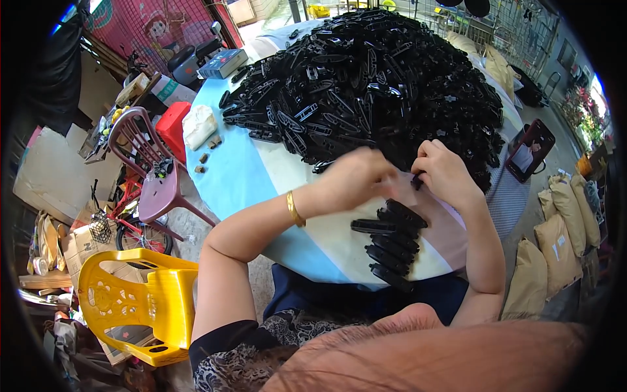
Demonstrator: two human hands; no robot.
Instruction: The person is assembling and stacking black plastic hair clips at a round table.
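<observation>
Chairs are seen first, at far left: a yellow plastic chair (134, 304) low down and a mauve plastic chair (153, 173) above it, with a small bicycle (130, 225) between them on the littered floor. Just right of these, a round table (225, 173) covered in pale blue and white sheeting is noted; a whitish lump (199, 125) and a few small brown bits lie near its left rim. A gold bangle (293, 209) is worn on the left wrist. The left hand (356, 179) is held over the table's near middle, fingers curled inward and closed; whether anything is pinched in them cannot be told, since the back of the hand hides the tips. Below the two hands, a neat row of black plastic clips (390, 245) is laid side by side on the cloth. Above and behind, most of the tabletop is buried under a great heap of black clips (372, 78). The right hand (447, 173) is seen just beside the left, at the heap's near edge, its fingers closed on a small black piece (416, 182). Further right, a phone on a stand (529, 151) is propped by the table edge, and tan sacks (562, 228) are stacked on the floor at far right.
</observation>
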